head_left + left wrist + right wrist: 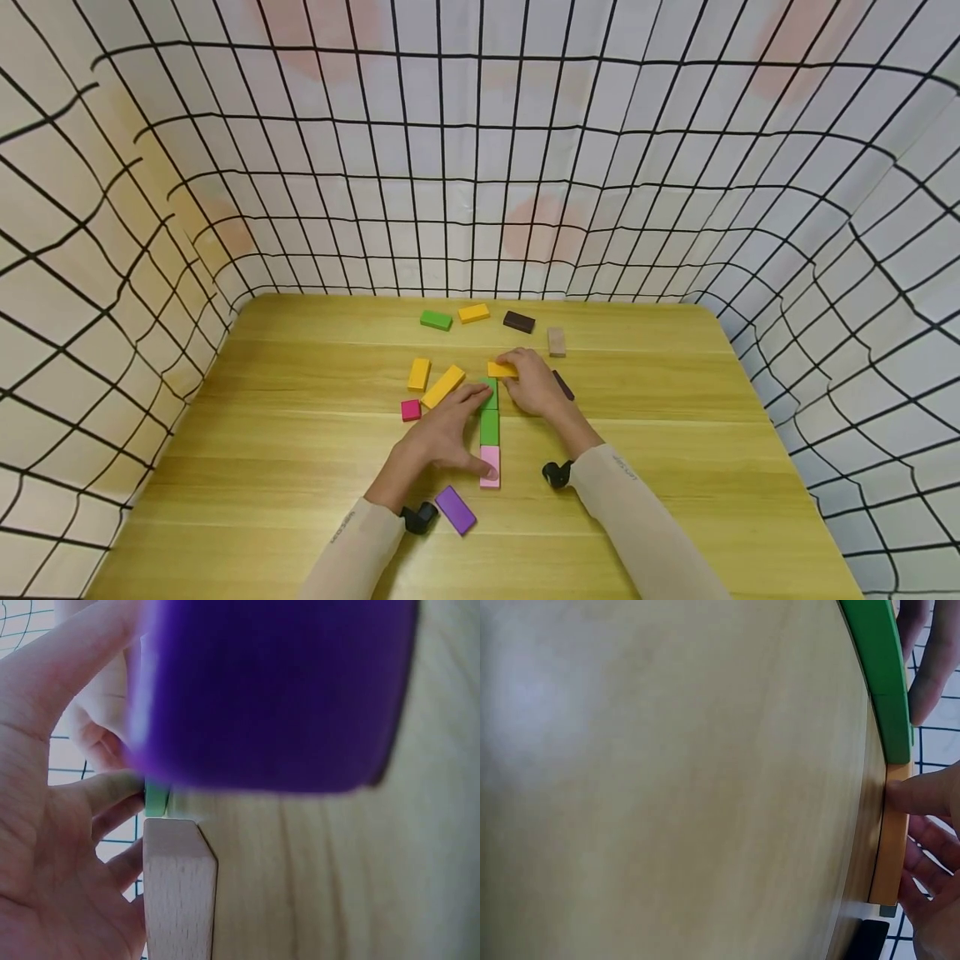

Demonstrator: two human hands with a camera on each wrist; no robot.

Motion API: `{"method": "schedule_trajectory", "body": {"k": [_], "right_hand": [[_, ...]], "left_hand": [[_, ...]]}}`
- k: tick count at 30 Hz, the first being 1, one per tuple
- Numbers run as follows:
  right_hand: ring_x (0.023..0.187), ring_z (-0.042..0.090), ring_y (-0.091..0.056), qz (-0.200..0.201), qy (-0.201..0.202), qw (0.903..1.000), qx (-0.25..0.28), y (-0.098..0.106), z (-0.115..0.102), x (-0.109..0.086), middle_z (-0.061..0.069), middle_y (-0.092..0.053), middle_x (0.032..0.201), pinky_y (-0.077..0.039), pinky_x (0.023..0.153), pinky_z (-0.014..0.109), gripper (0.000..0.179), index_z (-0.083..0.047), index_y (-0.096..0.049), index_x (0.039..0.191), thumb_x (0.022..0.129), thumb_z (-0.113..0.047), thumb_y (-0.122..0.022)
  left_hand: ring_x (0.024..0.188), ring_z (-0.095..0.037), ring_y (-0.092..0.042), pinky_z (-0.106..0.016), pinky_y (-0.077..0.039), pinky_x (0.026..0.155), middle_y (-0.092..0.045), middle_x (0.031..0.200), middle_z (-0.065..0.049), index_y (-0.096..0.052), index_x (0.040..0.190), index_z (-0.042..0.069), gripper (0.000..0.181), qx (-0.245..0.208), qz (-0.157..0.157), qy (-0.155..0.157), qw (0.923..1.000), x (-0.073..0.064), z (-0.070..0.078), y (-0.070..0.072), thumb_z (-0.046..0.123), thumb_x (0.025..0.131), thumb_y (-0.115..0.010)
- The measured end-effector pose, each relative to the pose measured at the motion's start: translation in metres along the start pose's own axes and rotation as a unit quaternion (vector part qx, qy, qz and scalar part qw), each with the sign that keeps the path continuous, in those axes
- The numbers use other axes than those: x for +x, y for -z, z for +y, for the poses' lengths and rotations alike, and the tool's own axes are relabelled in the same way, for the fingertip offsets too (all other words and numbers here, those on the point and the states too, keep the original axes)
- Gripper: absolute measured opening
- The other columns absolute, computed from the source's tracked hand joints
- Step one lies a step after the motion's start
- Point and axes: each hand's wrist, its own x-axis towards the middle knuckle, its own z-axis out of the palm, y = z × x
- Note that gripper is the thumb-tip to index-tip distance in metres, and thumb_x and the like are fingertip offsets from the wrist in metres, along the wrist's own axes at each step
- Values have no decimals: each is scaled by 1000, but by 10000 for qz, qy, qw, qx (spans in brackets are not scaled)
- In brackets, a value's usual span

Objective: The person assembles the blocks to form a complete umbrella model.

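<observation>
Two green blocks point(489, 427) and a pink block point(490, 457) lie end to end in a row on the wooden table. My left hand point(442, 433) spans this row, its thumb on the pink block and its fingertips on the farther green block. At the row's far end, my right hand point(531, 383) pinches a yellow block point(501, 369) between thumb and fingers. In the right wrist view this yellow block point(894, 847) lies crosswise, meeting the green block point(892, 724). A purple block point(455, 510) is near my left wrist and fills much of the left wrist view.
Left of the row are two yellow blocks point(443, 387) and a magenta block point(410, 410). Farther back lie green point(436, 320), yellow point(473, 313), dark point(519, 322) and wooden point(556, 342) blocks. Another dark block point(563, 385) is beside my right hand. Black netting point(480, 175) encloses the table.
</observation>
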Motion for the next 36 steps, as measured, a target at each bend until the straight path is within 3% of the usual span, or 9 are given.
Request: {"method": "schedule_trajectory", "body": {"k": [25,36], "right_hand": [[134,32,-53,5,27,9999,-118,-1,3,-5,11,-64,138,-43,117,49,35,-8,-67,134,99,-11,-67],[142,31,-48,-192,179,9996,-83,3,5,-9,10,-57,148,-41,119,50,43,-10,-61,142,100,-16,-66]], "left_hand": [[158,-25,-25,-46,-37,122,-22,172,1,-29,164,17,132,51,-48,-4,10000,2,0,-2,65,59,-93],[156,-25,-29,-45,-37,123,-28,168,0,-31,163,16,129,77,17,-52,10000,1,0,0,63,60,-93]]}}
